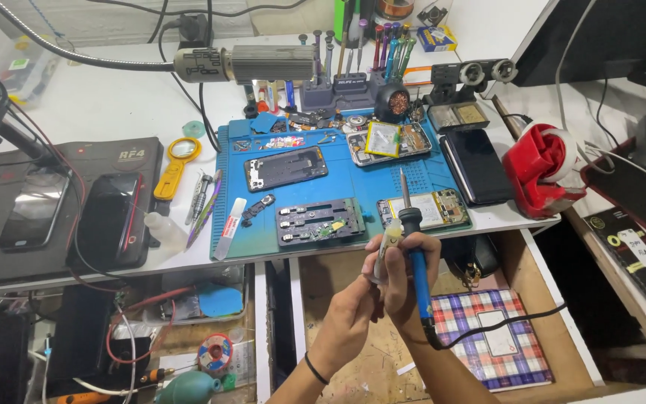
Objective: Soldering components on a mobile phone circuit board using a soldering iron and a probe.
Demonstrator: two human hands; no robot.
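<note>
The soldering iron (415, 254), blue-handled with its tip pointing up and away, is held over the open drawer (543, 299) just in front of the bench edge, its black cord (502, 325) trailing right across a plaid pouch (487, 337). The right hand (405, 280) is closed round the handle. The left hand (353, 318), a dark band at the wrist, meets it from below and pinches a small pale tube (389, 247) beside the iron's shaft; what the tube contains cannot be made out at this distance. Beyond the hands lies the blue work mat (226, 224), carrying a circuit-board fixture (319, 222), an opened phone (424, 208) nearest the tip, and a bare phone frame (285, 168). A dark phone (476, 166) sits at the mat's right edge, a red tape dispenser (543, 168) further right. Risks noted: the tip, if hot, stands near the fingers and the tube, and a slip could burn skin or melt plastic; the cord could snag on the drawer edge and jerk the iron toward the opened phone.
</note>
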